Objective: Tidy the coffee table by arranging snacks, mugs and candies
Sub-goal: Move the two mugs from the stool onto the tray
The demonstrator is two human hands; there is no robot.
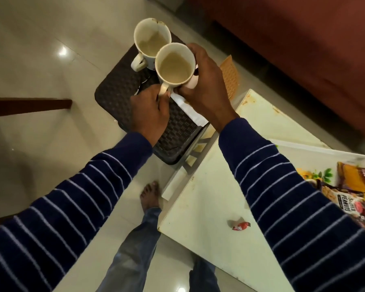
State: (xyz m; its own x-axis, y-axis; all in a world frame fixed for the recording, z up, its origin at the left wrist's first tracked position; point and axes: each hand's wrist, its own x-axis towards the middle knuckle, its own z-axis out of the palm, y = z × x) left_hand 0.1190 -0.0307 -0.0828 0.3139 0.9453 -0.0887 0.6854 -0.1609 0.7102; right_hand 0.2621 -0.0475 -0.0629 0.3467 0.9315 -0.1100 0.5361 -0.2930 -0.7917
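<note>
Two hands on near mug [175, 63], left hand [150, 114] pinching handle, right hand [204, 85] gripping side

A white mug [175, 64] is held up between both hands, open side up, with a thin brown film inside. The left hand [150, 114] pinches its handle and the right hand [204, 81] wraps round its side. Another white mug [151, 40], stained at the rim, stands just past the hands, touching the first one. A red candy [241, 226] lies under the right arm. Snack packs [354, 192] lie to the right of that arm.
</note>
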